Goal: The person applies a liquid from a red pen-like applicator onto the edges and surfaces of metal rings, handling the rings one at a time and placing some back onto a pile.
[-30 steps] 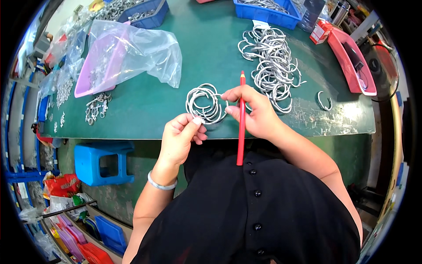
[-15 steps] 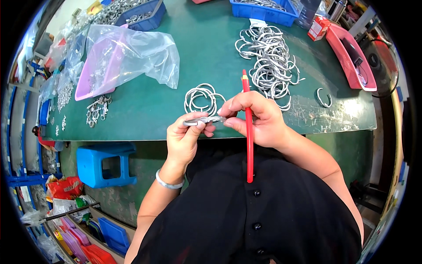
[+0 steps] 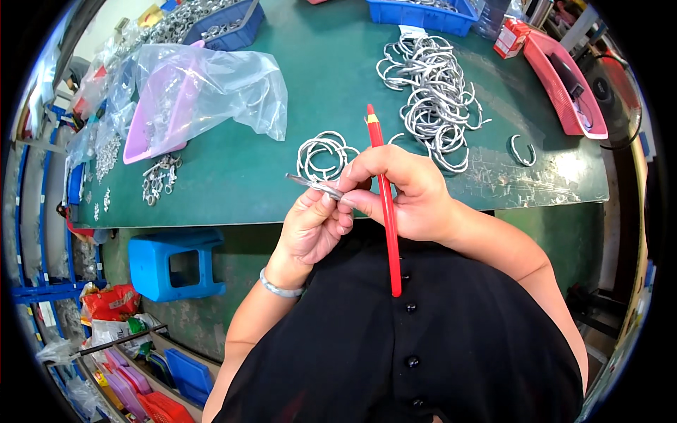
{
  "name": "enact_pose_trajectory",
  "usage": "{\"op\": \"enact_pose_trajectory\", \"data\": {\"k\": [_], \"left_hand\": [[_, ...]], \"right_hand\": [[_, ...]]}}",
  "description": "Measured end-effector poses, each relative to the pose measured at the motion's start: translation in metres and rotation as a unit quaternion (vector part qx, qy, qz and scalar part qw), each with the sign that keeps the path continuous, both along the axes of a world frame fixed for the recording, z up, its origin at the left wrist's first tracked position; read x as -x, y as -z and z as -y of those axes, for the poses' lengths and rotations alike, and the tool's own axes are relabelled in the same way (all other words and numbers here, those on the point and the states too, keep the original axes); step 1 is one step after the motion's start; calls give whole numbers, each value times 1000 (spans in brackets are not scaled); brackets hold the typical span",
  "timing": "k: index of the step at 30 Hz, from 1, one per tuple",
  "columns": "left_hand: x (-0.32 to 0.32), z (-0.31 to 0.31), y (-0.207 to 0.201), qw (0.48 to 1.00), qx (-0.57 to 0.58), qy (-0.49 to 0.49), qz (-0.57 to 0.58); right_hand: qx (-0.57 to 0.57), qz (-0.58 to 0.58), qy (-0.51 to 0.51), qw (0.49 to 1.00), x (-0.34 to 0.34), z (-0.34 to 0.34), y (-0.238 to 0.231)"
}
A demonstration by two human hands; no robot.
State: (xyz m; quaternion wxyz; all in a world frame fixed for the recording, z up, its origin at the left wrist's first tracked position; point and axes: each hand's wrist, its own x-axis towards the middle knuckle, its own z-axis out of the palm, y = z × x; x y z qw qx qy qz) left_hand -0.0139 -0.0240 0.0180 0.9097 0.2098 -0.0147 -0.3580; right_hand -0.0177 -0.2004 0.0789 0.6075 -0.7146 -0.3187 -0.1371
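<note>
Just in front of my body, my left hand [image 3: 305,229] pinches a silver metal bangle [image 3: 305,182] between thumb and fingers, close above the table's near edge. My right hand [image 3: 417,189] grips a red pencil [image 3: 391,236], whose pointed end sticks up past the knuckles. The thumb and forefinger of that hand also pinch the bangle's right end. Part of the bangle is hidden by fingers. Right behind my hands lie several loose silver bangles [image 3: 302,158], overlapping each other on the green table [image 3: 338,77].
A large pile of open bangles [image 3: 430,92] lies back right, and one single bangle [image 3: 522,151] lies apart. A plastic bag [image 3: 240,84] covers a pink tray [image 3: 134,144] at left. Blue bins [image 3: 423,17] stand at the back. A blue stool [image 3: 151,271] stands below the table.
The bangle has turned in my fingers, its left end now tipped upward. My right hand and the red pencil have shifted slightly left; my left hand has rolled so the palm shows more.
</note>
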Motion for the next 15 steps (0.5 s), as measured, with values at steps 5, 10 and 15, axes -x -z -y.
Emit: {"op": "enact_pose_trajectory", "data": {"k": [5, 10, 15], "left_hand": [[2, -5, -2, 1000, -3, -15, 7], [-9, -39, -55, 904, -216, -252, 268], [-50, -100, -125, 589, -436, -522, 437]], "right_hand": [[0, 12, 37, 999, -2, -7, -4], [5, 14, 51, 999, -3, 4, -2], [-14, -2, 60, 998, -3, 9, 2]]}}
